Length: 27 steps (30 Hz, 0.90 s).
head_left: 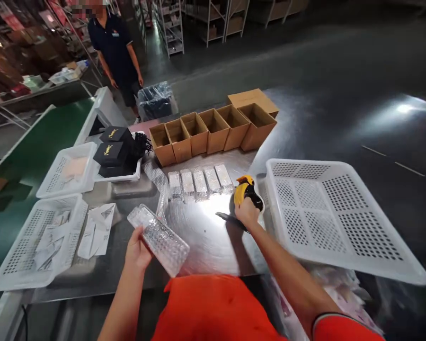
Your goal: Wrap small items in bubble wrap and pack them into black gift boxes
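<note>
My left hand [138, 251] grips the near left edge of a long box in bubble wrap [159, 239], held tilted above the metal table. My right hand [247, 213] is closed around a yellow and black tape gun [249, 184] near the right side of the table. A dark, narrow piece [227, 218] sticks out to the left below that hand; whether it belongs to the tape gun I cannot tell. Between and beyond my hands, several bubble-wrapped boxes [199, 184] lie side by side. A strip of bubble wrap [158, 182] runs along their left.
Several open cardboard boxes [213, 130] stand in a row at the back. A large white basket [344, 260] is at the right. White baskets [78, 208], folded papers [97, 229] and black boxes [110, 154] are at the left, beside a green conveyor [49, 137]. A person [113, 52] stands beyond.
</note>
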Motion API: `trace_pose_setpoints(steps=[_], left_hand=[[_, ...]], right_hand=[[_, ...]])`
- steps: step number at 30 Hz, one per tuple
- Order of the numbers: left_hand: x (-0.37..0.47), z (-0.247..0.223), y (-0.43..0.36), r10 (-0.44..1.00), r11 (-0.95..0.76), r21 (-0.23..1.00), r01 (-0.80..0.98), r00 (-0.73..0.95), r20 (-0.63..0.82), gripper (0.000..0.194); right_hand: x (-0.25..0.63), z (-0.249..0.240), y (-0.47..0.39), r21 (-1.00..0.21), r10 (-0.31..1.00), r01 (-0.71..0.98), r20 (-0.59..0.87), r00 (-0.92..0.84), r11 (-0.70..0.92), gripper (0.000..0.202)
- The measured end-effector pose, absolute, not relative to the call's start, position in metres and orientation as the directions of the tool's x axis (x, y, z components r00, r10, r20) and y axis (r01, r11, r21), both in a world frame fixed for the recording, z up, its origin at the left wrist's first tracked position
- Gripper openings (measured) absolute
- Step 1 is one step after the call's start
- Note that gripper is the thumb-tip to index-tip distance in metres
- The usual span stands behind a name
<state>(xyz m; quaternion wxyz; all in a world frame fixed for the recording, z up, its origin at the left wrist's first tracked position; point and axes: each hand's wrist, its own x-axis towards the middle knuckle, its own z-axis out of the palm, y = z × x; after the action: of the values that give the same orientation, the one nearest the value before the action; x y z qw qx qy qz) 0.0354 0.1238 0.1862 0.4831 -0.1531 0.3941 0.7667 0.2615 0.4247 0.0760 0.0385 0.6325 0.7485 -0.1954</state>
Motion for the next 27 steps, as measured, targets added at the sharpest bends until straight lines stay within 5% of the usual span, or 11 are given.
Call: trace_pose_setpoints(steps=[4, 7, 10, 12, 14, 16, 21, 24, 27], left_hand=[[0.049, 0.192, 0.129, 0.453, -0.244, 0.481, -0.842, -0.537, -0.711, 0.056], [0.057, 0.187, 0.135, 0.383, -0.271, 0.593, -0.758, -0.65, -0.657, 0.056], [0.066, 0.171, 0.145, 0.38, -0.252, 0.665, -0.703, -0.704, -0.6, 0.053], [0.074, 0.16, 0.152, 0.408, -0.227, 0.653, -0.722, -0.68, -0.61, 0.048], [0.083, 0.152, 0.158, 0.431, -0.223, 0.62, -0.752, -0.647, -0.63, 0.044], [0.091, 0.147, 0.157, 0.445, -0.243, 0.587, -0.772, -0.626, -0.64, 0.04], [0.088, 0.13, 0.116, 0.483, -0.226, 0.554, -0.801, -0.586, -0.651, 0.043], [0.081, 0.109, 0.083, 0.509, 0.032, 0.585, -0.81, -0.491, -0.707, 0.049], [0.086, 0.08, 0.073, 0.503, 0.205, 0.547, -0.812, -0.392, -0.77, 0.051]], right_hand=[[0.257, 0.049, 0.444, -0.266, 0.964, 0.961, -0.224, -0.144, 0.082, 0.035], [0.245, 0.06, 0.44, -0.5, 0.991, 0.865, -0.088, -0.103, 0.045, 0.041], [0.226, 0.081, 0.401, -0.825, 0.903, 0.556, -0.162, -0.398, 0.098, 0.041], [0.215, 0.093, 0.361, -0.938, 0.656, 0.347, -0.26, -0.709, 0.003, 0.046], [0.21, 0.102, 0.323, -0.955, 0.381, 0.228, -0.285, -0.88, -0.188, 0.055], [0.213, 0.108, 0.296, -0.921, 0.27, 0.2, -0.297, -0.916, -0.335, 0.06], [0.231, 0.105, 0.292, -0.907, 0.243, 0.263, -0.35, -0.905, -0.328, 0.059], [0.237, 0.09, 0.303, -0.912, 0.26, 0.336, -0.392, -0.883, -0.235, 0.058], [0.241, 0.067, 0.308, -0.894, 0.421, 0.409, -0.448, -0.789, -0.185, 0.049]])
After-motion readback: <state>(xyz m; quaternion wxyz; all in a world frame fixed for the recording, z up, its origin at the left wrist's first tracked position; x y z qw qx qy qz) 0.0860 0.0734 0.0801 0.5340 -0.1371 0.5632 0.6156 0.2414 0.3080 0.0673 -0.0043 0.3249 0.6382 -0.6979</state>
